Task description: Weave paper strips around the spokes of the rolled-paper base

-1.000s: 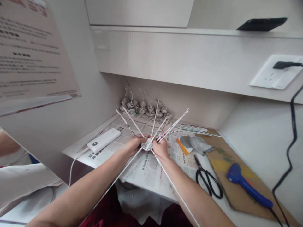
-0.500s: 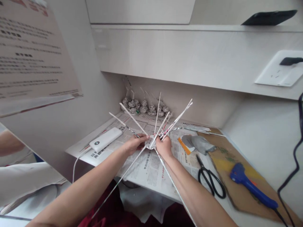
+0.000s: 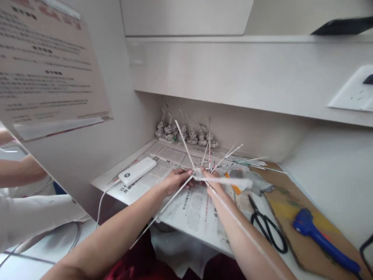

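Observation:
Between my two hands is a small weaving of rolled paper strips [image 3: 197, 174], its long white strips fanning out in several directions. My left hand [image 3: 179, 179] pinches its left edge, thumb on top. On the right side my right hand [image 3: 210, 179] closes round the weaving's edge, its fingers partly hidden beneath. One strip lies blurred across my right hand, and others hang down along both forearms. Below the hands the table is covered with printed newspaper [image 3: 186, 202].
Several woven gourd shapes [image 3: 192, 137] stand at the back wall. A white power bank [image 3: 137, 171] with a cable lies left. To the right are black scissors [image 3: 269, 225], grey scraps [image 3: 253, 181], cardboard [image 3: 287, 221] and a blue glue gun [image 3: 323, 239].
The strips have turned round the weaving; one now sweeps over my right hand. My view has shifted slightly left, so things appear further right. Both hands keep their hold.

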`<state>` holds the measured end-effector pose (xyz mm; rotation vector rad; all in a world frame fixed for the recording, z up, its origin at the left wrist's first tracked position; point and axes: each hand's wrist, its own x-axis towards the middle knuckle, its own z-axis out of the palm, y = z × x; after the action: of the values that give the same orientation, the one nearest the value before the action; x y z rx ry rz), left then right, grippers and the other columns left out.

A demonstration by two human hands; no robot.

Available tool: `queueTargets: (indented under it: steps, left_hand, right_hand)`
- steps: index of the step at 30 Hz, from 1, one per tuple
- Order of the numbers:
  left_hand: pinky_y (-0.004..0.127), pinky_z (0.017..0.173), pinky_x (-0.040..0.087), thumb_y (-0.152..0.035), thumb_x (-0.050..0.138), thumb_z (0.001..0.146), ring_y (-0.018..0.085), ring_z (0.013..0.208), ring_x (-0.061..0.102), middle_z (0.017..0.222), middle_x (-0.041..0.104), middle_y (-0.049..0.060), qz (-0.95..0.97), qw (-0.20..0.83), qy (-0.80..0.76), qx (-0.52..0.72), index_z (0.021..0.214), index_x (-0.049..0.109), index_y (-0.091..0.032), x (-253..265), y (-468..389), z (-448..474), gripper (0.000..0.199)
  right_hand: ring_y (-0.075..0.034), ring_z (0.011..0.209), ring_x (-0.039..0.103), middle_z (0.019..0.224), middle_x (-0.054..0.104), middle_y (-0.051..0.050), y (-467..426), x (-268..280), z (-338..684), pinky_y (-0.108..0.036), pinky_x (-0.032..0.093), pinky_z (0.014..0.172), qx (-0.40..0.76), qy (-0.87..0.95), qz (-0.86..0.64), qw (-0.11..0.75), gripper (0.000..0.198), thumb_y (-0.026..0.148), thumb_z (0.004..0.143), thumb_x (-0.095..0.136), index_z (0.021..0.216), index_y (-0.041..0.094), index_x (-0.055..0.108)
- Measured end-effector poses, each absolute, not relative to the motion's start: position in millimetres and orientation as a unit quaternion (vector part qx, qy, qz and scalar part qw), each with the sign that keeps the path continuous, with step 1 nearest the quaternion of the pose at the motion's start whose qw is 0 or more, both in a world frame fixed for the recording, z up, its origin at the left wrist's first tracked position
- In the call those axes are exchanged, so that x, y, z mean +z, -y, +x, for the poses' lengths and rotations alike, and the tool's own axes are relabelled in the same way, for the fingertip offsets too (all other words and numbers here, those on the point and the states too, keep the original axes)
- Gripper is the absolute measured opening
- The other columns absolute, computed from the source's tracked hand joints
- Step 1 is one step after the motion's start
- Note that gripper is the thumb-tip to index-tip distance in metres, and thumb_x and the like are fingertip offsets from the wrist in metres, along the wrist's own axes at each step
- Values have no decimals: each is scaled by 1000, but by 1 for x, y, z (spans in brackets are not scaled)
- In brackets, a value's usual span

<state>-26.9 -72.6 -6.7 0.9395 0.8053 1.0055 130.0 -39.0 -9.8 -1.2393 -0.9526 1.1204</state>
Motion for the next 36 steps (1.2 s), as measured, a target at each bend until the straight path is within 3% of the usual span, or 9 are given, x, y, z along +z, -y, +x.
queueTargets:
  steps: [3,5,10,16,23,27,31,36]
  left_hand:
    - [22,50,49,-37,77,72,15,63,66,87,70,11,407,700,-365,460,106,62,-12,-5,76,-28,45]
    - [23,55,52,-28,83,64,15,66,66,94,70,11,425,699,-362,447,116,57,-14,-2,77,-29,59]
    - [27,60,53,-31,83,64,18,76,66,100,68,12,459,670,-379,444,126,50,-17,4,80,-32,72]
    - [29,71,54,-22,86,58,20,81,67,90,70,9,476,701,-352,398,108,65,-15,9,74,-48,54]
    - [24,61,51,-24,80,66,14,64,63,74,69,6,389,692,-429,432,88,72,-12,8,54,-52,26]
    - [20,52,44,-30,83,61,11,54,57,66,67,4,452,666,-432,406,79,73,-14,4,43,-47,27]
    - [21,50,43,-26,86,52,9,48,53,60,66,0,484,660,-451,356,72,73,-18,7,33,-43,25]
    - [25,56,48,-25,87,48,14,57,61,70,70,4,501,679,-426,326,80,72,-15,8,28,-43,37]
  right_hand:
    - [-12,37,48,44,55,3,38,-9,130,-22,37,31,553,335,-518,560,30,34,57,79,62,18,55]
    - [-11,36,48,42,54,3,39,-7,131,-21,36,29,579,323,-510,548,29,31,58,79,61,18,53]
    - [-11,35,47,43,54,3,40,-7,133,-20,33,29,579,364,-500,531,29,33,59,78,62,17,54]
    - [-11,35,45,44,53,4,42,-5,133,-21,32,29,589,410,-475,509,32,40,58,75,64,18,53]
    - [-11,41,47,46,55,3,42,-11,129,-23,38,39,469,513,-509,508,29,44,60,70,60,17,58]
    - [-14,54,56,55,62,0,42,-13,130,-24,43,54,409,581,-507,488,24,40,63,67,62,17,62]
    - [-17,60,60,61,67,-2,47,-5,131,-25,44,57,371,604,-534,460,19,36,65,67,66,16,65]
    - [-18,63,63,65,69,-2,46,-11,131,-25,46,59,319,638,-541,446,16,32,71,62,71,17,67]
